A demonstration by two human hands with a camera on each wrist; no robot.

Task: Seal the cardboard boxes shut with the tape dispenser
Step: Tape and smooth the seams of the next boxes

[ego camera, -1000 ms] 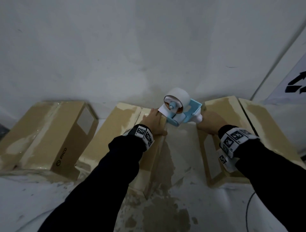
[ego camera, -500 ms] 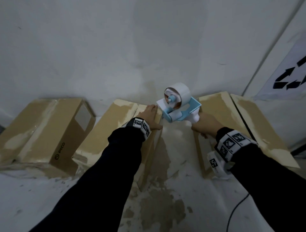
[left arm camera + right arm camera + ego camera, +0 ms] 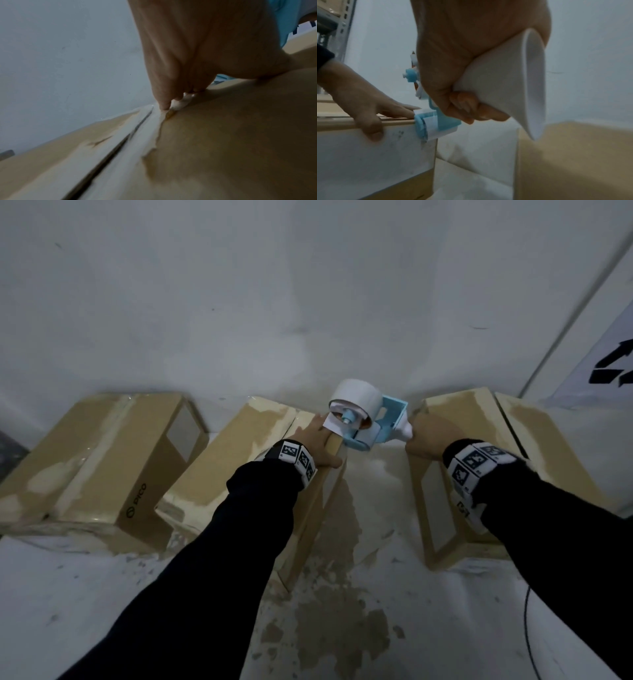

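Clenched round the white handle, your right hand (image 3: 426, 436) held the tape dispenser (image 3: 368, 419) with its blue roller end butted against the far right corner of the middle box (image 3: 239, 460), where top meets side. That angle, I judge, let the tape start on the side face and carry over the edge onto the top. Your left hand (image 3: 317, 441) lay flat on that same corner, fingers straight along the open seam (image 3: 109, 152), thumb hooked over the edge; it grasped nothing and likely served to press the flaps down and steady the carton against the dispenser's push. The floor carried three cartons along the wall: the left box (image 3: 99, 460) already bore a glossy strip, while the right box (image 3: 479, 433) showed a dark gap between its flaps, so it probably awaited its turn.
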